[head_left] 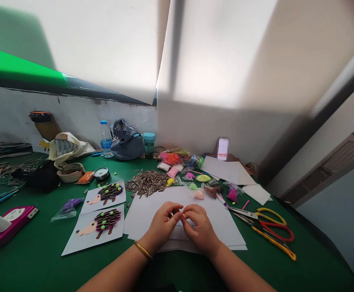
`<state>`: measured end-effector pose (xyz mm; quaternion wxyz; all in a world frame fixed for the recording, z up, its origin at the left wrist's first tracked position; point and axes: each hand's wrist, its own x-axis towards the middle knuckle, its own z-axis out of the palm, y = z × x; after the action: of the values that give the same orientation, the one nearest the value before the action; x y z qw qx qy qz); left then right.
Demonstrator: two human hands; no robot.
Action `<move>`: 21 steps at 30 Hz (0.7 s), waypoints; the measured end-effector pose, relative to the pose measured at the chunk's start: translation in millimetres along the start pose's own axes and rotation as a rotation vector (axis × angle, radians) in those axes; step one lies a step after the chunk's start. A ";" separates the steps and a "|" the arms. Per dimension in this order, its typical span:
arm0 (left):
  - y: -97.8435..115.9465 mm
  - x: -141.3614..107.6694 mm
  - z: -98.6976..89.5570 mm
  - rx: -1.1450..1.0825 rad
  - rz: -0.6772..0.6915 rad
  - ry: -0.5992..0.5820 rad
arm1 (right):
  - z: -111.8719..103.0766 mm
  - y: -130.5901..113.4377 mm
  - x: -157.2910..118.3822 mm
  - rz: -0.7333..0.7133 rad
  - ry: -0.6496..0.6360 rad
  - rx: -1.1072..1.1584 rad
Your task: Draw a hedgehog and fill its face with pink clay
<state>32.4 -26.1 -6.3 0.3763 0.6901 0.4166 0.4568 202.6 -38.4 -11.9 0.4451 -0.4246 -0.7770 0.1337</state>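
A tiny pale piece (182,210), probably modelling clay, is pinched between the left hand (165,221) and right hand (200,225); likely light, soft, easily dented, best held lightly by its edges. Below: white paper (225,229); beyond, leftward: sunflower seeds (148,182).

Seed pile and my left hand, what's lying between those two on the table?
White paper, with its surface bare along that stretch. The head view shows it between the seed pile and your left hand.
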 end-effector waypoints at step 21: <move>-0.4 2.2 0.4 0.003 -0.056 0.025 | -0.8 2.3 -0.4 0.002 -0.006 0.012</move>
<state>33.3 -24.0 -6.1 0.3824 0.6730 0.4412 0.4541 204.5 -37.5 -13.0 0.4449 -0.4225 -0.7771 0.1401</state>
